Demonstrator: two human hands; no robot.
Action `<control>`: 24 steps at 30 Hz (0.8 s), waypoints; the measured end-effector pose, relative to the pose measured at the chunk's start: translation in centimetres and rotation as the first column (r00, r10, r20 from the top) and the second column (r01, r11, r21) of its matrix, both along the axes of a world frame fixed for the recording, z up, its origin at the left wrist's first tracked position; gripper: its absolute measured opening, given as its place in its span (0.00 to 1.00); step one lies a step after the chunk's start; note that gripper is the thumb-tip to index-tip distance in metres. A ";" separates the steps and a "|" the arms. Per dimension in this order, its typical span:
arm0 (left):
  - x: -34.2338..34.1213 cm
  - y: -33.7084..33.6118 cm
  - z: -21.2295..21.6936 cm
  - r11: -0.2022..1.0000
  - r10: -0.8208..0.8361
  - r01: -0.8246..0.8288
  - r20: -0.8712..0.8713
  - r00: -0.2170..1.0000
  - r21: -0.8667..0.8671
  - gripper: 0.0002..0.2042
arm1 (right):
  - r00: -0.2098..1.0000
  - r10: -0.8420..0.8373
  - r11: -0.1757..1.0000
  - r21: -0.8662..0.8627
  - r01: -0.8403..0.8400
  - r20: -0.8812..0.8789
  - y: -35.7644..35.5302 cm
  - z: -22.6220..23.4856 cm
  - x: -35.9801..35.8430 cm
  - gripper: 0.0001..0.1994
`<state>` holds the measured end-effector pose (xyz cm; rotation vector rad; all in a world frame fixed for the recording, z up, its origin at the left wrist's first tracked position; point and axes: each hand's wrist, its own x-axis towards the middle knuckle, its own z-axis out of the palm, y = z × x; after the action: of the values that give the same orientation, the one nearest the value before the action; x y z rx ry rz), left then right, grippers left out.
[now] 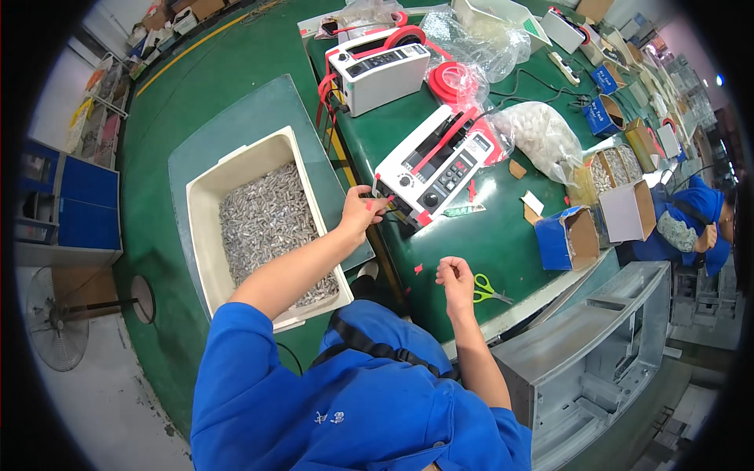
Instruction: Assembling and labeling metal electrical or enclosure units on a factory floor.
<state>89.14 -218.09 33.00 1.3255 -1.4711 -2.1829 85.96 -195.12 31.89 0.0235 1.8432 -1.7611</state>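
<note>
While the left hand [361,213] is at the near end of the white tape dispenser [448,180], a red scrap [369,205] on its skin | right hand [457,288] hangs well apart, fingers curled, beside lime-green scissors [492,295] | grip of either: cannot tell | dispenser: on green desk [503,255], red tape [444,143] across its top | cream bin [206,235] of metal parts [267,216] left of desk

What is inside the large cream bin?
Many small silvery pieces lie inside the bin. The person's left arm covers some of them, and the pieces hide its bottom.
</note>
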 end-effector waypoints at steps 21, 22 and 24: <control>3.8 2.4 3.0 0.985 0.090 -0.028 -0.370 0.925 0.169 0.24 | 0.999 0.015 1.000 -0.016 -0.015 0.037 2.6 -0.9 1.9 0.05; 4.2 2.7 3.3 0.986 0.068 0.001 -0.411 0.909 0.165 0.23 | 0.999 0.018 1.000 -0.013 -0.017 0.042 2.6 -0.9 2.0 0.05; 4.8 3.1 3.7 0.987 0.064 0.009 -0.438 0.897 0.161 0.23 | 0.999 0.023 1.000 -0.010 -0.023 0.049 2.5 -0.9 2.1 0.05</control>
<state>93.92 -215.02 36.68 0.7960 -1.1153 -2.4149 88.10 -192.61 31.02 0.0416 1.7937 -1.7384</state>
